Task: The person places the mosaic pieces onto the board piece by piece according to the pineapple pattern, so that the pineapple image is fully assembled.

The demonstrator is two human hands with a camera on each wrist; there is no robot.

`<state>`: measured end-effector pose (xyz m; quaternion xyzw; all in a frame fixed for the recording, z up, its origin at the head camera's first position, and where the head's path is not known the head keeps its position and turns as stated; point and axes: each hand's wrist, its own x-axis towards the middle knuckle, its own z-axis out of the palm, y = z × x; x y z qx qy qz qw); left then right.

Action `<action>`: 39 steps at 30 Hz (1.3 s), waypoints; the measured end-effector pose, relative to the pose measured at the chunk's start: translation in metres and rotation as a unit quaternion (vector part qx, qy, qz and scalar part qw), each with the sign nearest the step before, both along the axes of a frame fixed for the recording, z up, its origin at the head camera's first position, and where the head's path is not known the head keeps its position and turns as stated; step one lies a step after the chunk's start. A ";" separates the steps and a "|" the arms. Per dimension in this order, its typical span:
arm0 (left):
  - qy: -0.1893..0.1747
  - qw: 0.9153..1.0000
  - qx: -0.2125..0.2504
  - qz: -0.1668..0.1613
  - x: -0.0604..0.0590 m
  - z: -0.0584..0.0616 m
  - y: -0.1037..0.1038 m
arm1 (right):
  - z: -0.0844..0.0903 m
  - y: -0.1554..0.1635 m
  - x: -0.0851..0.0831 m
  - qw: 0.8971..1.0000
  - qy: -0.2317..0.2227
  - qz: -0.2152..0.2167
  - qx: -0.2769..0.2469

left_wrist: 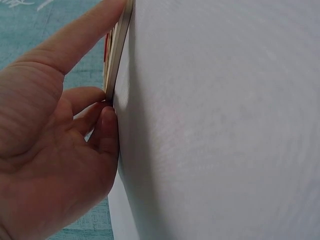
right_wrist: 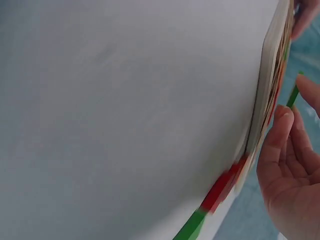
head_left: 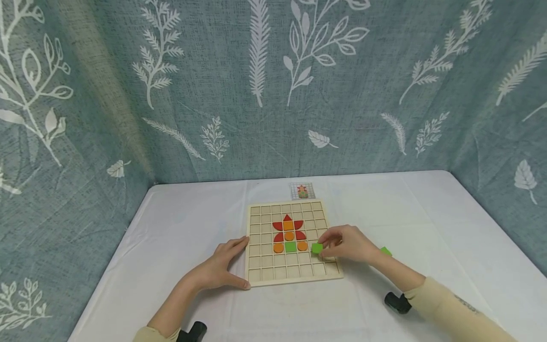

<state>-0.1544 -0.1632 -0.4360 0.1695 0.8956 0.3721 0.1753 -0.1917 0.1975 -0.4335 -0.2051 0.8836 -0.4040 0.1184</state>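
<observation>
Set in one board (head_left: 265, 263) are three orange discs (head_left: 278, 248), one orange square (head_left: 288, 225), one green square (head_left: 290, 246), one red triangle (head_left: 287, 218) and four red petals (head_left: 300, 235). Two hands (head_left: 351, 243), one held green tile (head_left: 317, 248) and one card (head_left: 302, 191) show.

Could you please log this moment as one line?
right hand: pinches green square above grid board | left hand: touches its left edge
</observation>
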 end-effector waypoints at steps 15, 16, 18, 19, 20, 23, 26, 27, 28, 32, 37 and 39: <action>0.000 1.000 0.006 0.003 -0.001 -0.001 0.001 | 0.000 -0.030 0.009 0.997 0.028 0.066 0.008; 0.000 1.000 0.006 0.003 -0.001 -0.001 0.001 | 0.000 -0.031 0.009 0.997 0.031 0.069 0.006; 0.000 1.000 0.006 0.002 -0.001 -0.001 0.000 | 0.001 -0.031 0.010 0.997 0.034 0.071 0.000; 0.000 1.000 0.007 0.002 -0.001 -0.001 0.000 | 0.001 -0.032 0.010 0.997 0.036 0.072 -0.002; 0.000 1.000 0.007 0.002 -0.001 -0.001 0.000 | 0.001 -0.032 0.011 0.997 0.036 0.072 -0.005; 0.000 1.000 0.008 0.001 -0.001 -0.001 0.000 | 0.001 -0.032 0.011 0.997 0.037 0.072 -0.008; 0.001 1.000 0.009 0.000 -0.001 -0.001 0.000 | 0.000 -0.029 0.011 0.997 0.034 0.064 -0.007; 0.001 1.000 0.009 0.000 -0.001 -0.001 0.000 | 0.000 -0.027 0.010 0.998 0.032 0.059 -0.006; 0.001 1.000 0.009 0.000 0.000 -0.001 0.000 | 0.000 -0.024 0.010 0.998 0.030 0.052 -0.004; 0.002 1.000 0.007 0.000 0.001 -0.002 0.001 | 0.000 -0.011 0.008 1.000 0.022 0.021 0.003; 0.002 1.000 0.004 0.001 0.002 -0.002 0.002 | 0.003 0.014 0.002 1.000 0.013 -0.025 0.004; 0.002 1.000 0.003 0.001 0.002 -0.002 0.001 | 0.004 0.025 -0.001 0.999 0.006 -0.045 0.003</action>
